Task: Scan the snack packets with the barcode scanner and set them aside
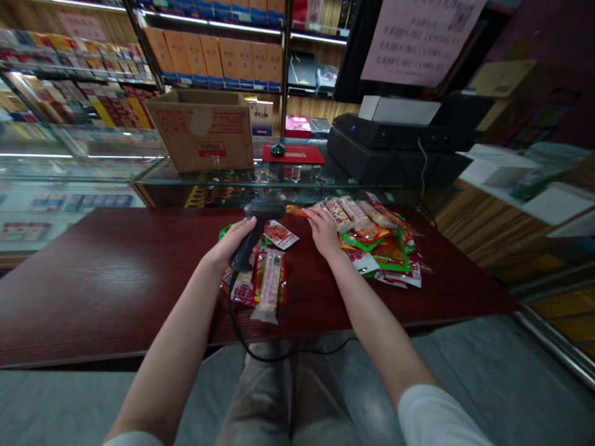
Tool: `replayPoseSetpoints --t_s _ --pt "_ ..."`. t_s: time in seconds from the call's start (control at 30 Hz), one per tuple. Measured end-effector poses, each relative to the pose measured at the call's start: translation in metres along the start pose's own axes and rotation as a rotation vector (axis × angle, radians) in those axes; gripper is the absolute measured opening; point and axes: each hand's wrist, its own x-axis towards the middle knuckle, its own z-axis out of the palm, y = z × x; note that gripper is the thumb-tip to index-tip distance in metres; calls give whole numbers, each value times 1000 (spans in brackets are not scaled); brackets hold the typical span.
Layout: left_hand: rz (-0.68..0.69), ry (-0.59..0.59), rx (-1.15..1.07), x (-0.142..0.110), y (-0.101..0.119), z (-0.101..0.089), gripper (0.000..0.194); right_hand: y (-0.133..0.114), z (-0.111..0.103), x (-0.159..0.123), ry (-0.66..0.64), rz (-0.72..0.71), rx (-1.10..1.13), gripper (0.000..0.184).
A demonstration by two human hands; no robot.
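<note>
My left hand (235,240) is wrapped around the handle of a black barcode scanner (253,238), its head pointing away from me over the table. Beneath and beside the scanner lie several snack packets, among them a clear-wrapped snack bar (269,282) and a white-and-red packet (280,235). My right hand (322,228) reaches to the far side of the table, its fingers closed at the end of a flat orange-red snack packet (296,210). To its right spreads a pile of snack packets (390,251), with several wrapped bars (353,212) on its far side.
The dark red wooden table (116,279) adjoins a glass display counter (223,178). On the counter stand an open cardboard box (204,136), a mouse (277,150) on a red mat, and black checkout equipment (395,145). The scanner's cable (279,358) hangs past the table's near edge.
</note>
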Motion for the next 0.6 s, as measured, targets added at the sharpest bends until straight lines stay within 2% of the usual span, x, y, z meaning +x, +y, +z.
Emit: replayPoseSetpoints --t_s 0.07,0.17,0.33,0.5,0.6 --pt "-11 9 -20 0 1 -1 61 0 -6 1 26 -72 -143 41" --pt "-16 35 -32 2 -2 -3 59 -1 -12 2 56 -145 -221 38" --pt "7 34 -8 7 -8 -4 57 -7 -15 1 74 -180 -209 36" --pt "26 25 21 6 -7 -3 59 -13 -15 0 83 -238 -201 20" --pt "7 31 -10 3 -3 -1 60 -15 -15 0 61 -294 -168 17"
